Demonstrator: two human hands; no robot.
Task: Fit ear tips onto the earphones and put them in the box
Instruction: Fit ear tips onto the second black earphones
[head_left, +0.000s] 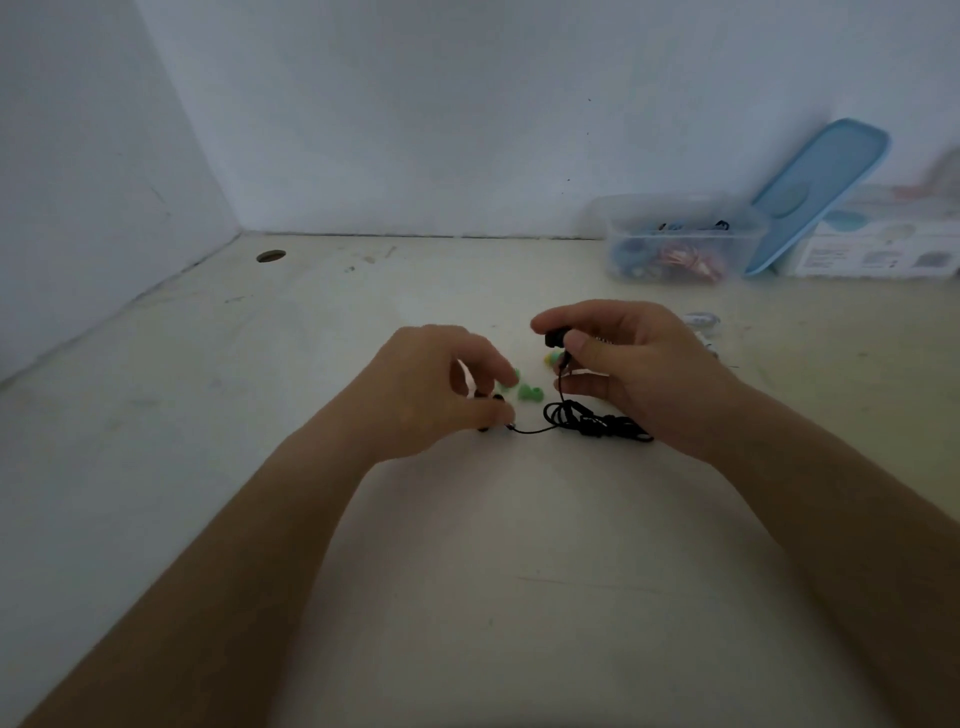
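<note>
My right hand (634, 364) pinches one black earbud (555, 339) between thumb and forefinger, just above the table. Its black cable (597, 423) lies coiled under that hand and runs left to my left hand (436, 384). There the second earbud (497, 399) is held by the fingertips close to the table. Green ear tips (530, 392) lie on the table between both hands, with a yellowish one (551, 357) partly hidden behind my right fingers. A clear plastic box (680, 236) holding coloured earphones stands at the back right.
A light blue lid (815, 192) leans against the wall beside the clear box. White cartons (883, 244) stand at the far right. A small clear bag (701, 318) lies behind my right hand. A round hole (271, 255) is in the table's back left corner, by the walls.
</note>
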